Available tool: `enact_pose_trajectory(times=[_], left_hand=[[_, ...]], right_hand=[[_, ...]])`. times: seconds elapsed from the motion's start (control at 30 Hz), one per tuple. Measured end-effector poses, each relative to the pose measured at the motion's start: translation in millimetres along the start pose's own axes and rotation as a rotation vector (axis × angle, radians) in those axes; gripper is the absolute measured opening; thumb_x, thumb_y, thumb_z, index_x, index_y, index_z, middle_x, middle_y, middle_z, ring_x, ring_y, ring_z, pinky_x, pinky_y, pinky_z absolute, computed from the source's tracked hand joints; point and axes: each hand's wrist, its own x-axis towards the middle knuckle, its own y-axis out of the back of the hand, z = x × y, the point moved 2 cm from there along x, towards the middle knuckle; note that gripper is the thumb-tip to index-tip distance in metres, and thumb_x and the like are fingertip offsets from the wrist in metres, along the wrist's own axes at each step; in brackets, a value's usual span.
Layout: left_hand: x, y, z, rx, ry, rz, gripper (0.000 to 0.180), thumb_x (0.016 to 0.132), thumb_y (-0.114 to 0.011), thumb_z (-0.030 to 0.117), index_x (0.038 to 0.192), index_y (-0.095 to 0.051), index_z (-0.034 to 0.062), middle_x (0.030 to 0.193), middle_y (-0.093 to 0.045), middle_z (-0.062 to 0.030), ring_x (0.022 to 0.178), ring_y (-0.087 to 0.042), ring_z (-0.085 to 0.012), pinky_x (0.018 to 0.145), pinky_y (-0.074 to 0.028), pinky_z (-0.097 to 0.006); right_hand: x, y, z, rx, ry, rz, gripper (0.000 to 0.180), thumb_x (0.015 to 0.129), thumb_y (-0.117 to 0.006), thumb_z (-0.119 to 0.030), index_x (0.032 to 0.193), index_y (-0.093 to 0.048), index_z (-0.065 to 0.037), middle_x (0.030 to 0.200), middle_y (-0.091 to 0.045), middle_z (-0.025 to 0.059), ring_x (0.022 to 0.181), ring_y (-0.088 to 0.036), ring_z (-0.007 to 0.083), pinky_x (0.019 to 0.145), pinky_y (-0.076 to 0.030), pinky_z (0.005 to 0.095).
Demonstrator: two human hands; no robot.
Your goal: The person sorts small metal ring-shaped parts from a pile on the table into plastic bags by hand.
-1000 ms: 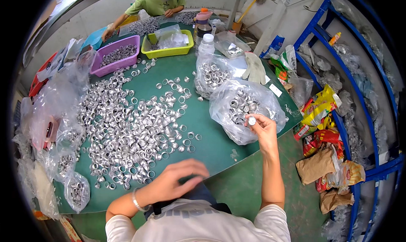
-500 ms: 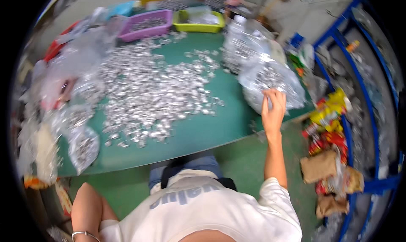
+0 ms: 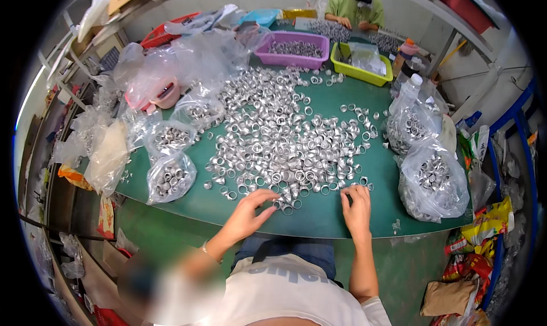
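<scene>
A broad heap of small silvery metal rings [image 3: 273, 138] covers the middle of the green table [image 3: 376, 215]. At the heap's near edge, my left hand [image 3: 248, 213] reaches in with thumb and fingers apart, its fingertips beside a few rings. My right hand [image 3: 357, 207] is a little to the right, fingers bent down and thumb held away from them, close to the outermost rings. I make out nothing held in either hand. To the right of it stands a clear plastic bag [image 3: 407, 192] filled with similar rings.
A purple basket [image 3: 262, 57] and a lime-green basket [image 3: 373, 78] stand at the back. Plastic bags of rings [image 3: 171, 178] line the left, near a pink container [image 3: 166, 97]. A co-worker [image 3: 336, 7] sits beyond. Blue shelving [image 3: 515, 106] flanks the right.
My right hand has left the bag of rings and moved left to the heap's near edge. My left hand has come up over the table. The view has swung toward the left.
</scene>
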Motion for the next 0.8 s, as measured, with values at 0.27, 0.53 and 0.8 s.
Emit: enact_pose_trajectory(times=[0.27,0.53,0.8], left_hand=[[61,-50,-20,0.31,-0.101,0.229,0.035,0.07,-0.067,-0.001,0.103,-0.058,0.0031,0.105,-0.052,-0.0103,0.094,-0.05,-0.0279,0.085,-0.039,-0.037],[98,-50,-10,0.462,-0.161,0.146,0.041,0.076,-0.061,0.003,0.115,-0.052,0.0068,0.118,-0.048,-0.0106,0.11,-0.043,-0.0302,0.087,-0.035,-0.041],[121,-48,-37,0.318,-0.322,0.321,0.018,0.075,-0.06,-0.003,0.091,-0.063,0.0039,0.083,-0.062,-0.0092,0.079,-0.058,-0.0257,0.074,-0.04,-0.035]], right_hand=[[35,-49,-8,-0.19,0.082,-0.084,0.013,0.071,-0.069,-0.015,0.076,-0.062,-0.005,0.089,-0.049,0.0082,0.087,-0.044,0.0264,0.074,-0.033,0.0373],[31,-14,9,-0.017,-0.064,-0.115,0.016,0.071,-0.066,-0.005,0.086,-0.059,-0.005,0.095,-0.051,0.0082,0.092,-0.046,0.0271,0.078,-0.034,0.0364],[37,-21,14,-0.086,-0.001,-0.127,0.017,0.071,-0.065,-0.004,0.088,-0.061,-0.005,0.089,-0.054,0.0079,0.084,-0.049,0.0273,0.073,-0.035,0.036]])
